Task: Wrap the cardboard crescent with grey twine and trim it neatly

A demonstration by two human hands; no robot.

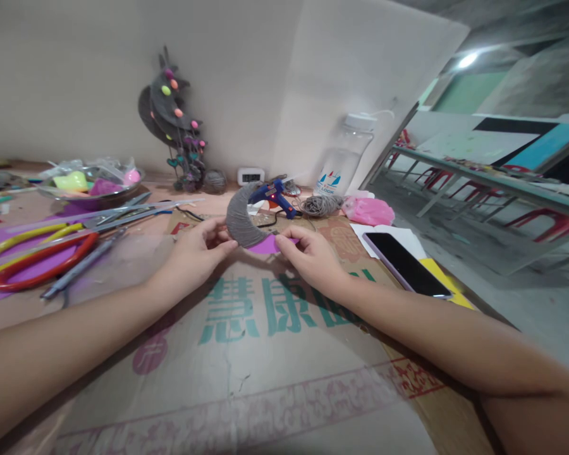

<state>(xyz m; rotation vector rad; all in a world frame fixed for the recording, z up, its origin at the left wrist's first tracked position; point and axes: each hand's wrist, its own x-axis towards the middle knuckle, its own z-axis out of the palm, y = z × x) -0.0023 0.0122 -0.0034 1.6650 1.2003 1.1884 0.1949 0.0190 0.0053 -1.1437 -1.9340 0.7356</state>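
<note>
Grey yarn-wrapped crescent (pixel 241 220) with a flat purple end (pixel 264 244) sits between the two hands. Left hand (pixel 200 249) pinches its wrapped edge, thumb near fingers; right hand (pixel 309 254) pinches the purple end. Blue plastic glue gun (pixel 281 197) lies just beyond the grip.

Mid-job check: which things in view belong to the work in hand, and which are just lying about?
In use, or likely part of it:
yarn-wrapped purple crescent, held by left hand and right hand
grey yarn bundle
blue glue gun
red-handled scissors

Apparently just lying about:
smartphone
water bottle
digital clock
</note>
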